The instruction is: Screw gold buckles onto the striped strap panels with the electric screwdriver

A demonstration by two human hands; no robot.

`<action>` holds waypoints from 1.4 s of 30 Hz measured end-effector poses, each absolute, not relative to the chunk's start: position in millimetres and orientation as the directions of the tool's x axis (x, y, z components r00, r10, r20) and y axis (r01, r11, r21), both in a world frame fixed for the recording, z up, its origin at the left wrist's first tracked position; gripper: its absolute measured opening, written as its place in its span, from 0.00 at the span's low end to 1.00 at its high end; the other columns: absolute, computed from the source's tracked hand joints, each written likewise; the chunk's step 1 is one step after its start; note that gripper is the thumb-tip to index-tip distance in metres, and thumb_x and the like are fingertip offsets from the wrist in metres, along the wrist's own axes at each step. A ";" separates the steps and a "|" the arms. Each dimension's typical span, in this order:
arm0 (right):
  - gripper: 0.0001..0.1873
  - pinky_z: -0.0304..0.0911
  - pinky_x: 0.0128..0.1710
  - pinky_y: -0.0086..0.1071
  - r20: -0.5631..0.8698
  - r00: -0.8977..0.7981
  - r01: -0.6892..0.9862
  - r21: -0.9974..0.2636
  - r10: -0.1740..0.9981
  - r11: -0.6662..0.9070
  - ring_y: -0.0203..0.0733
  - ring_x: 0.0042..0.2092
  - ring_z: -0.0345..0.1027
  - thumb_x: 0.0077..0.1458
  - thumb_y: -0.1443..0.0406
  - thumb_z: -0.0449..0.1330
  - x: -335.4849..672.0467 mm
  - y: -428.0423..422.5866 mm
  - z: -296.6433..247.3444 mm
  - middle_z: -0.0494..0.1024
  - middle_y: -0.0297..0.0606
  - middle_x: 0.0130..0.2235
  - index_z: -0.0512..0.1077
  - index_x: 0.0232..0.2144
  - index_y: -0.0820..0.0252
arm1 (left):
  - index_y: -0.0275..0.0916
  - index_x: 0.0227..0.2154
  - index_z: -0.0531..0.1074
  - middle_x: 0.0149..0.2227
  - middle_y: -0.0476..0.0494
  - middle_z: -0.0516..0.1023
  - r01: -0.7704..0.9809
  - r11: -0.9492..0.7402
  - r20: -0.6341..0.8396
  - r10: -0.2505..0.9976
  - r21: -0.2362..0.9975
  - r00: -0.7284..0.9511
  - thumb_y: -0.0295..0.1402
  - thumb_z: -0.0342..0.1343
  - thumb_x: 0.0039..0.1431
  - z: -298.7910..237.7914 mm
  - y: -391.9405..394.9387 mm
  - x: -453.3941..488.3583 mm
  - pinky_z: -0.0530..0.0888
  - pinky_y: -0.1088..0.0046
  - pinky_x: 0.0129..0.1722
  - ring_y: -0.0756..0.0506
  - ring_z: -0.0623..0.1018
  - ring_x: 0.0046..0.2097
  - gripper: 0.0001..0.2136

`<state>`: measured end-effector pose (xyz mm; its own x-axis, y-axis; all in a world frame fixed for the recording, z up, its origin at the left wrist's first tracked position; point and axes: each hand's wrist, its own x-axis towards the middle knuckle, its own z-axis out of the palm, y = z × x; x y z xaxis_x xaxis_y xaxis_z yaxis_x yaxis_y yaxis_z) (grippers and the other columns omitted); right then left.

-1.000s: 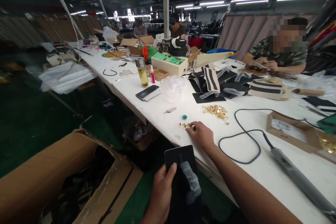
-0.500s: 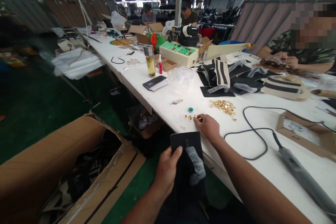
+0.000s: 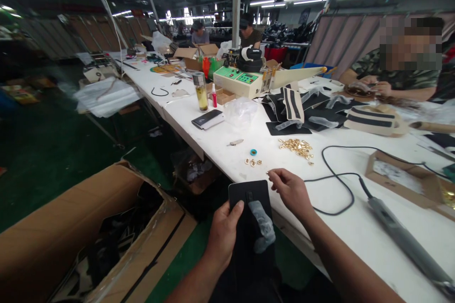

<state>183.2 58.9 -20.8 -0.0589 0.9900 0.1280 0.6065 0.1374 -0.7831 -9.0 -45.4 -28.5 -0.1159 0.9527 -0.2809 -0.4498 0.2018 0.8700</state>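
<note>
My left hand (image 3: 224, 232) grips a flat black panel (image 3: 238, 241) by its left edge, thumb on top, below the table's front edge. A strip of crumpled clear plastic wrap (image 3: 262, 227) lies along the panel over a dark strap. My right hand (image 3: 289, 191) pinches a small gold metal fitting (image 3: 268, 173) between thumb and fingertips, just above the table edge near the panel's top right corner. Several loose gold rings (image 3: 252, 163) lie beyond that hand, beside a small teal round cap (image 3: 253, 152). A pile of gold fittings (image 3: 297, 147) is farther right.
On the white table (image 3: 227, 161) are black panels (image 3: 287, 129), a phone (image 3: 208, 118), a glass bottle (image 3: 201, 94) and a corded grey tool (image 3: 398, 232). A cardboard box (image 3: 142, 246) stands at my left. A co-worker (image 3: 394, 66) sits across at the right.
My right hand has lifted from the gold rings and come toward me, a small gold fitting in its fingertips. My left hand still holds the black panel. The view has shifted slightly.
</note>
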 end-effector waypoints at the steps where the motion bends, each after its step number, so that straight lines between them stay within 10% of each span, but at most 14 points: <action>1: 0.18 0.68 0.33 0.32 0.154 -0.050 0.557 -0.816 0.987 0.155 0.42 0.30 0.75 0.68 0.51 0.57 185.5 42.6 -13.9 0.81 0.36 0.29 0.79 0.36 0.56 | 0.36 0.52 0.82 0.46 0.39 0.87 -0.418 0.202 -0.271 0.956 0.886 -0.113 0.46 0.67 0.59 -27.6 -44.5 -7.3 0.77 0.61 0.52 0.36 0.84 0.46 0.23; 16: 0.08 0.70 0.37 0.36 0.454 0.079 0.591 -0.738 0.888 0.325 0.44 0.36 0.77 0.67 0.62 0.60 219.8 -61.0 -3.2 0.83 0.39 0.34 0.78 0.35 0.52 | 0.39 0.53 0.82 0.48 0.42 0.86 0.166 0.033 -0.047 0.995 0.986 0.083 0.45 0.59 0.67 -0.1 -58.0 48.2 0.76 0.69 0.47 0.37 0.82 0.47 0.19; 29: 0.05 0.68 0.38 0.37 0.566 0.069 0.660 -0.643 0.822 0.388 0.43 0.36 0.77 0.68 0.66 0.62 226.9 -72.2 -6.3 0.84 0.38 0.37 0.79 0.40 0.56 | 0.42 0.56 0.79 0.52 0.42 0.84 0.272 -0.270 0.225 0.957 0.924 0.184 0.36 0.55 0.71 -0.2 -74.2 58.2 0.76 0.70 0.51 0.42 0.82 0.49 0.15; 42: 0.05 0.66 0.40 0.37 0.574 0.103 0.639 -0.664 0.812 0.389 0.41 0.37 0.78 0.64 0.69 0.64 217.4 -76.8 -0.2 0.85 0.36 0.37 0.79 0.41 0.55 | 0.42 0.57 0.79 0.52 0.41 0.84 0.254 -0.150 0.127 0.986 0.955 0.106 0.40 0.55 0.71 -1.3 -78.3 56.8 0.77 0.67 0.53 0.40 0.83 0.50 0.17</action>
<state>217.4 -76.8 -0.2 0.1028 0.8123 0.5741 0.6387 0.3885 -0.6641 56.8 -78.3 -1.3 0.1060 0.9862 0.1269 0.2539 -0.1503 0.9555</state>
